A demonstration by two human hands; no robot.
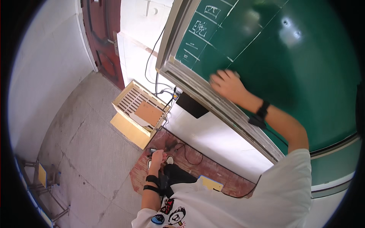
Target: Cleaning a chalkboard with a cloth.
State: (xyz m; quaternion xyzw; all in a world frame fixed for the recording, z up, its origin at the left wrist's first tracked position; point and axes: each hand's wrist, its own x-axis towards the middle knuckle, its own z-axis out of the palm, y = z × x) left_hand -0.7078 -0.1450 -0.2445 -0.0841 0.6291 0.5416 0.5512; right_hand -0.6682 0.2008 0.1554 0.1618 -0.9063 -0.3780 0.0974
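Observation:
My right hand (228, 84) is pressed against the lower left of a green chalkboard (285, 94), just above its chalk ledge (211, 95). The fingers are blurred and curled over what looks like a board eraser (237, 74), mostly hidden under the hand. Chalk-drawn lines and several handwritten characters (199, 28) stand on the board above and left of this hand. My left hand (159, 157) hangs low at my side, above the red platform, its fingers curled. Nothing shows in it.
A slatted yellow crate (128, 98) holding a brown board (148, 112) stands below the ledge's left end. Cables (156, 82) run down the wall to the worn red platform (142, 173). A brown door (104, 42) is at upper left, and chairs (42, 175) at lower left.

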